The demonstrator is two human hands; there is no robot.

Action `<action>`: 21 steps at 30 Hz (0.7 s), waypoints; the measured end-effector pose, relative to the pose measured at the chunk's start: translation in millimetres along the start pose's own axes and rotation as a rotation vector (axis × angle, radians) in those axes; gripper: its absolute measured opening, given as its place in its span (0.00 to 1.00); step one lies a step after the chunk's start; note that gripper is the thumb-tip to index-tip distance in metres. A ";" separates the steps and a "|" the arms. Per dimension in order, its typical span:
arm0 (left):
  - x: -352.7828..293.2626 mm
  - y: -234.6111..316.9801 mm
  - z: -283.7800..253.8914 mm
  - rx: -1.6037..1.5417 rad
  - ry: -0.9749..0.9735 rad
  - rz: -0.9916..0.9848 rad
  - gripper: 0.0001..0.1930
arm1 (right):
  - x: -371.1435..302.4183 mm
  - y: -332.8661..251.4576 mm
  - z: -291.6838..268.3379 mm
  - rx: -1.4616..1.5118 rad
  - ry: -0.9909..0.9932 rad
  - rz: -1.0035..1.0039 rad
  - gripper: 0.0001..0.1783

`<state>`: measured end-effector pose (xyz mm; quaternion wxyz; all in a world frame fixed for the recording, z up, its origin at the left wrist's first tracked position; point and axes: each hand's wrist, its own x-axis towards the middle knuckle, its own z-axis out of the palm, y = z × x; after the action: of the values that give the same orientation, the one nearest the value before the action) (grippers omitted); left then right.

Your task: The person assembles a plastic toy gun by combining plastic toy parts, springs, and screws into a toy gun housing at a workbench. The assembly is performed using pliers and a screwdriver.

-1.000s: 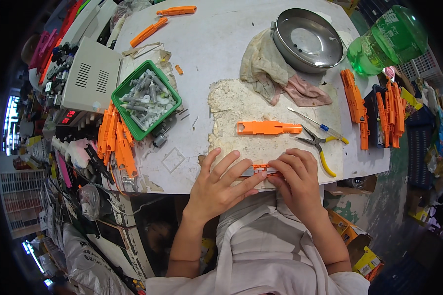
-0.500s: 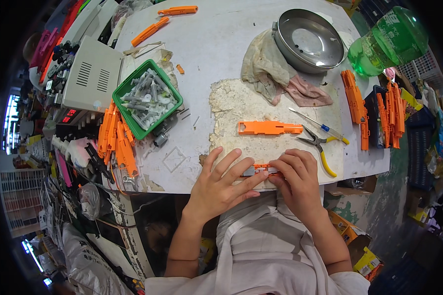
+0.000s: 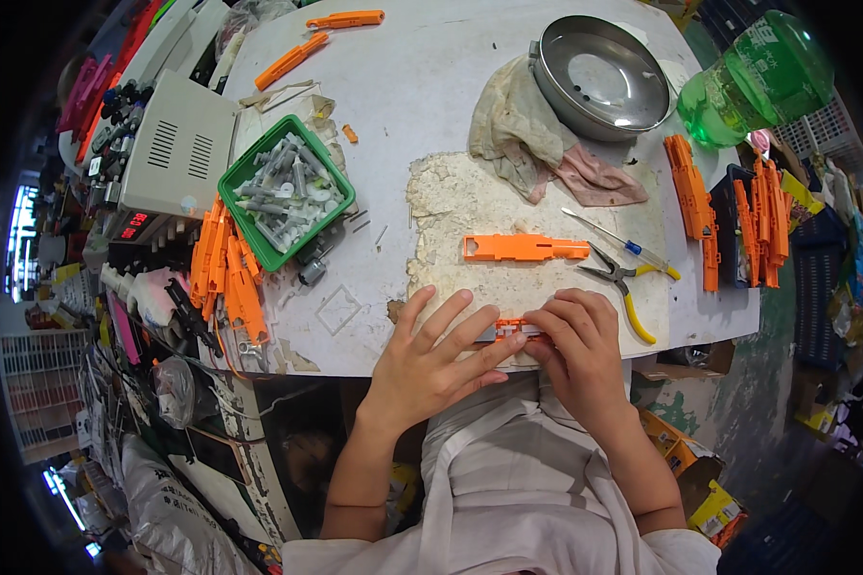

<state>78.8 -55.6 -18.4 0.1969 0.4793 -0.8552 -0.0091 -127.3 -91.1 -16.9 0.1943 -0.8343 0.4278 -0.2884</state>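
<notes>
Close to the table's front edge, both hands are on an orange plastic housing [image 3: 511, 324] with grey-white pieces in it. My left hand [image 3: 431, 359] has its upper fingers spread, while its lower fingertips press on the housing's middle. My right hand [image 3: 582, 356] grips the right end with bent fingers and thumb. Much of the housing is hidden under the fingers. Just beyond lies a second orange housing [image 3: 525, 248], flat on a worn pale board [image 3: 441, 206]. To its right are yellow-handled pliers [image 3: 626, 278] and a screwdriver [image 3: 628, 244] with a clear blue handle.
A green basket [image 3: 276, 257] of grey-white plastic parts stands at left, near a beige device [image 3: 177, 134] and stacked orange parts [image 3: 230, 273]. Behind the board are a rag [image 3: 523, 129] and a metal bowl [image 3: 604, 77]. A green bottle [image 3: 762, 81] and more orange parts [image 3: 692, 211] are at right.
The fingers have shifted very slightly on the housing; both hands stay at the same spot. The other things have not moved.
</notes>
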 end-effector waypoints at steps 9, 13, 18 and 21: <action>2.5 1.0 0.0 -0.033 0.036 -0.024 0.24 | 0.4 -0.4 -0.2 0.005 0.008 -0.002 0.18; 2.9 0.6 1.2 -0.036 0.044 -0.019 0.22 | 0.3 -0.3 -0.9 0.004 0.005 0.003 0.18; 2.5 0.7 0.1 -0.030 0.051 -0.016 0.22 | 0.3 -0.8 -0.5 -0.005 0.008 -0.007 0.18; 3.1 0.0 -0.2 -0.031 0.053 -0.015 0.21 | 0.0 -1.0 -1.0 -0.008 0.009 -0.007 0.18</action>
<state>77.4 -58.1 -17.2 0.2267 0.4829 -0.8458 -0.0113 -127.3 -90.6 -15.6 0.1880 -0.8352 0.4269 -0.2913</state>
